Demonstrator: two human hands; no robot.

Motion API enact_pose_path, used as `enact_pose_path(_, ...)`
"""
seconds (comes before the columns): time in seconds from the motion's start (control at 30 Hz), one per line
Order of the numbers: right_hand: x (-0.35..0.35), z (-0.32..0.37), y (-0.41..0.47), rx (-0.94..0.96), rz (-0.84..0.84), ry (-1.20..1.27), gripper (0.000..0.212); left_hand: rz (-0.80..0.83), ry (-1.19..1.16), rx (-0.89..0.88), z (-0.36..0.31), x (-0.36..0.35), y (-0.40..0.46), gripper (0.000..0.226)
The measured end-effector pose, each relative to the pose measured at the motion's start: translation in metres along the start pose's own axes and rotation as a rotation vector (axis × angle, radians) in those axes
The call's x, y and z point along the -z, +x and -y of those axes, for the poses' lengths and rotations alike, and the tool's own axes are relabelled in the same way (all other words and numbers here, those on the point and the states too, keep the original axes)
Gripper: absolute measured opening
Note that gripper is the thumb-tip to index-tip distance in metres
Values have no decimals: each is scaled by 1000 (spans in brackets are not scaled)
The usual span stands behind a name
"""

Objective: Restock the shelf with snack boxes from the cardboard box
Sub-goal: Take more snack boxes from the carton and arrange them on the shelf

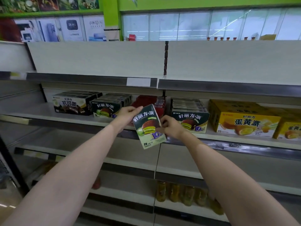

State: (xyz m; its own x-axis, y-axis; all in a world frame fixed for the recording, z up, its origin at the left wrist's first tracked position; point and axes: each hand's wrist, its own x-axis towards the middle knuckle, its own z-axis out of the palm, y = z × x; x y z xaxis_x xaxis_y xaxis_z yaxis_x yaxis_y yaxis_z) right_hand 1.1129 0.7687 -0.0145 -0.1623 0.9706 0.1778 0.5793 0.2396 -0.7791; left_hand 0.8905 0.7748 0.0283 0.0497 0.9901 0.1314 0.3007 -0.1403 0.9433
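We've got the green snack box [149, 126] held up between both hands, tilted, right in front of the shelf [228, 137] edge. Our left hand [128, 115] grips its top left corner, our right hand [171, 127] pinches the right edge. Just past our right hand sits a matching green box [190, 119], then yellow boxes [244, 123]. Beyond our left hand are more green boxes [105, 110] and a brown one [71, 105].

Tilted dark-green snack box [149, 126] before shelf [228, 139]
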Motion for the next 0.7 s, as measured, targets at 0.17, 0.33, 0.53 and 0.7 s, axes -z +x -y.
enact_pose_path(0.17,-17,3,13,24,-17,39,19,87,109,38,20,35,-5,36)
enact_pose_path(0.33,-43,24,25,82,-75,19,30,95,197,62,35,58,-11,63)
enact_pose_path(0.53,-73,50,39,-8,-155,84,54,-100,-23,78,58,98,-15,62)
enact_pose_path(0.7,-103,65,50,-3,-204,124,63,-250,-135,56,69,130,-18,48)
